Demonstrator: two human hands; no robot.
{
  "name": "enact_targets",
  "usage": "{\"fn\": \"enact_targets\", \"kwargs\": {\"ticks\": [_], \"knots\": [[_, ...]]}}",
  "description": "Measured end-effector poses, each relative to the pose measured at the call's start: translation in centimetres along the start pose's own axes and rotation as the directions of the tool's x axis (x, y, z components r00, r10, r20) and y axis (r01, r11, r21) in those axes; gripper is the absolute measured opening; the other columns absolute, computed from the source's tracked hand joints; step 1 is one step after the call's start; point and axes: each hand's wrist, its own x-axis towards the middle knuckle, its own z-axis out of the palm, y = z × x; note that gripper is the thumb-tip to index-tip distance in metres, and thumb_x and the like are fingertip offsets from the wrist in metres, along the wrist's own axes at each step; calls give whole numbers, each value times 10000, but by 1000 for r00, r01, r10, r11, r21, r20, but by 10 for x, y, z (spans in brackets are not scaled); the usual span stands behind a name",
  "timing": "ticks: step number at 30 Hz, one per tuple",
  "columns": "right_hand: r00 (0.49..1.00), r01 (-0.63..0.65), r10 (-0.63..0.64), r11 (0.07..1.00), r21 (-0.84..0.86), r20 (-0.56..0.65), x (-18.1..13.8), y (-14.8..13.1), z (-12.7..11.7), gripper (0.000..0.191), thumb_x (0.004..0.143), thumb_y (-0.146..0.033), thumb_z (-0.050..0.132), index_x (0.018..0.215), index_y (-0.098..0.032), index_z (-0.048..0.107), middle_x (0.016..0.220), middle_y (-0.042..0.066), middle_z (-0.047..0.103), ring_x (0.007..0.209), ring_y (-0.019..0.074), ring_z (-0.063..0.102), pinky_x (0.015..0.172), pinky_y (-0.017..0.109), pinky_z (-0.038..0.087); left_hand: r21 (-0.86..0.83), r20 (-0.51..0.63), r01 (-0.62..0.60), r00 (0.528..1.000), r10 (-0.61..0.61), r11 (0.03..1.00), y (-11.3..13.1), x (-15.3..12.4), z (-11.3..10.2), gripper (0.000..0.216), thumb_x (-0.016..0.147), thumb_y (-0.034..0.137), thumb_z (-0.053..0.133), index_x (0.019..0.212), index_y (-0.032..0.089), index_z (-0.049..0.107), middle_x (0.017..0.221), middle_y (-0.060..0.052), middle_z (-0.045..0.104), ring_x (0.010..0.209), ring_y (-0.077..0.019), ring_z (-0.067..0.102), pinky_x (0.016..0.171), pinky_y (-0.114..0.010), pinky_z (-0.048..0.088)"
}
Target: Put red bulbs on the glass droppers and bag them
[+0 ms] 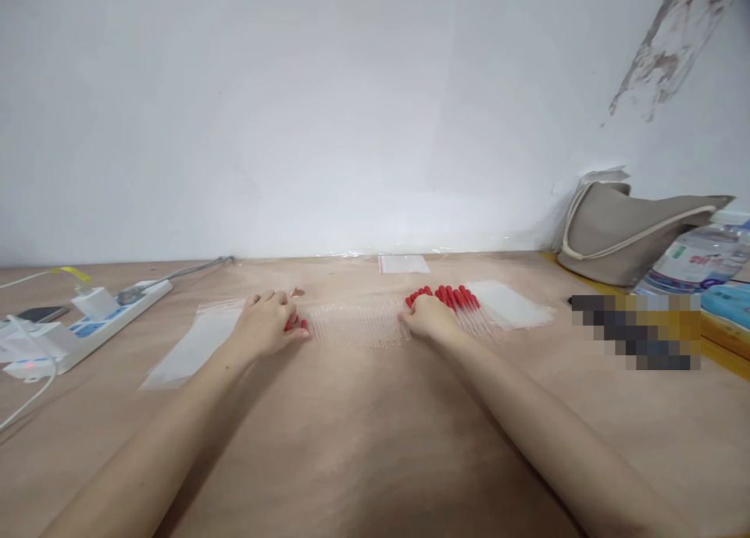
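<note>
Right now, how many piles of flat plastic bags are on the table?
3: the left pile beside the left hand, the right pile right of the red-tipped sticks, and the back pile near the wall. Others may be hidden.

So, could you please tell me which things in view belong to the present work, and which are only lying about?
Belong to the work:
thin clear tubes, in a row
red caps, at the left hand
red-capped tubes, at the right hand
probably flat plastic bags, both sides

Only lying about, it seems:
power strip
charger
phone
grey cloth article
labelled bottle
</note>
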Motion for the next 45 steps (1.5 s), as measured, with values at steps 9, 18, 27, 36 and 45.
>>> {"fn": "enact_targets", "kwargs": {"ticks": [9,18,27,36,45], "knots": [[992,-70,66,997,32,106,14,-9,6,249,644,-276,536,847,-148,601,856,127,632,789,266,596,601,331,422,-45,-3,-38,999,38,998,9,2,18,325,724,467,516,658,168,626,849,-98,537,864,-254,478,769,-398,278],[994,-47,37,994,96,108,14,-6,5,220,677,-325,530,781,-141,588,822,126,632,736,243,598,557,282,403,-80,-69,-4,998,-1,997,15,1,3,189,711,294,499,621,152,583,871,-100,538,875,-263,481,747,-393,323],[891,422,-351,874,242,-288,-38,12,9,155,847,-259,336,863,-158,452,774,73,595,677,163,554,605,260,386,-890,-78,-13,989,-124,455,97,-11,22,168,756,287,523,846,144,519,663,4,555,561,-105,519,520,-207,402],[697,700,-586,681,216,-413,-61,29,39,145,846,-219,388,932,-188,501,837,49,622,774,162,566,712,294,393,-980,36,45,998,-47,194,112,-14,47,333,785,318,514,1073,156,556,838,-62,666,764,-172,621,705,-284,476],[678,723,-635,668,177,-371,-64,26,35,139,841,-202,400,941,-185,494,755,22,621,679,137,555,713,302,354,-978,30,38,999,-43,203,115,-12,44,291,769,345,537,980,147,576,821,-57,647,722,-157,602,650,-257,468]]}}
